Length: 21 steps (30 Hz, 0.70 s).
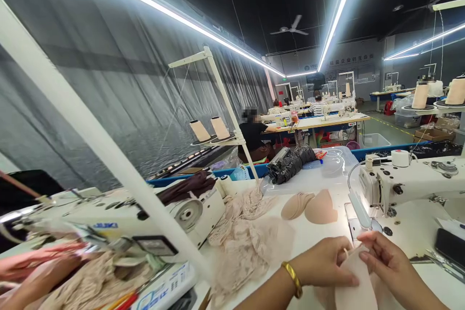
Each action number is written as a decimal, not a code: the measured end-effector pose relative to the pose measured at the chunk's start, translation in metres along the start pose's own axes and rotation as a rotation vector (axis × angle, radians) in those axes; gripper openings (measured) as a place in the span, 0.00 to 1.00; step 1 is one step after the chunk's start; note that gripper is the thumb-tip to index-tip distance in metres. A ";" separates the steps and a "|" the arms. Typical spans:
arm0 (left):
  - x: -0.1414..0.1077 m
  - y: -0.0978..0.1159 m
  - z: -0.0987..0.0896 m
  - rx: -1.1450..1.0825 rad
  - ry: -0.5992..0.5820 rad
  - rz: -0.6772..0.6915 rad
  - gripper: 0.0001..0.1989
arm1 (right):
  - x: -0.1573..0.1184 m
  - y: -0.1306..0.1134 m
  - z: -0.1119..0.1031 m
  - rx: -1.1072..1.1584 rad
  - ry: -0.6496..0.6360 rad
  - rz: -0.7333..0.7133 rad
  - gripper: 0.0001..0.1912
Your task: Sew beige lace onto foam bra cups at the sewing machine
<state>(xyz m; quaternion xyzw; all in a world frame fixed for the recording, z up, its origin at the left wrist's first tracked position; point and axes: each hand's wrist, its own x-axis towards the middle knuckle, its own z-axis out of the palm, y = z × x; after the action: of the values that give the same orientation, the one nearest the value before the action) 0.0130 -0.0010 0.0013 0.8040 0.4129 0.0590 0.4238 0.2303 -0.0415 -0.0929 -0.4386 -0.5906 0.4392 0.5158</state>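
My left hand (329, 261), with a gold bracelet (292, 278) at its wrist, is closed on a beige fabric piece (356, 283). From the other side my right hand (387, 264) pinches the upper edge of that same piece. Both hands are just in front of the lit needle area of a white sewing machine (392, 184). Beyond them, beige molded bra cups (321, 207) lie on the white table (272, 210). A heap of beige lace fabric (249, 247) is left of my hands. The fabric's lower part runs out of view.
At left, a co-worker's hands (54, 269) work beside another sewing machine (98, 218) and crumpled beige fabric. A white thread-stand pole (109, 150) slants across the left. A black plastic bundle (290, 164) rests on a clear lid (337, 160). A dark phone (450, 249) lies at right.
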 end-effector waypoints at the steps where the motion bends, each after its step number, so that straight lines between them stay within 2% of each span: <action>1: -0.002 -0.001 -0.004 0.057 0.005 -0.014 0.16 | -0.003 -0.002 0.001 -0.059 0.044 -0.020 0.22; 4: -0.013 -0.003 -0.010 0.263 0.221 0.034 0.08 | -0.010 -0.008 0.007 -0.294 0.162 -0.114 0.19; 6: -0.021 -0.006 -0.010 0.390 0.352 0.077 0.08 | -0.009 -0.011 0.010 -0.421 0.185 -0.214 0.17; 9: -0.026 -0.019 -0.001 0.783 0.534 0.226 0.08 | 0.001 -0.010 0.007 -0.706 0.068 -0.472 0.15; 10: -0.025 -0.023 0.004 0.886 0.554 0.276 0.06 | 0.006 -0.008 0.003 -0.802 0.008 -0.554 0.14; 12: -0.018 -0.030 0.014 0.951 0.493 0.352 0.10 | 0.015 -0.002 -0.007 -0.937 -0.096 -0.655 0.14; 13: -0.011 -0.031 0.019 0.937 0.421 0.396 0.13 | 0.020 0.001 -0.013 -0.968 -0.137 -0.674 0.14; 16: 0.015 -0.028 0.026 0.908 0.204 0.512 0.09 | 0.029 0.008 -0.030 -1.013 -0.253 -0.703 0.14; 18: 0.032 -0.024 0.023 0.915 0.218 0.428 0.09 | 0.032 0.009 -0.039 -1.034 -0.326 -0.733 0.15; 21: 0.044 -0.024 0.011 0.910 0.421 0.186 0.09 | 0.033 0.009 -0.046 -1.064 -0.389 -0.763 0.16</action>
<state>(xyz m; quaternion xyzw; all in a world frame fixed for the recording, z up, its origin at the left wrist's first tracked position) 0.0317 0.0302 -0.0347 0.9112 0.3998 0.0715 -0.0687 0.2735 -0.0044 -0.0903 -0.3064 -0.9214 -0.0527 0.2330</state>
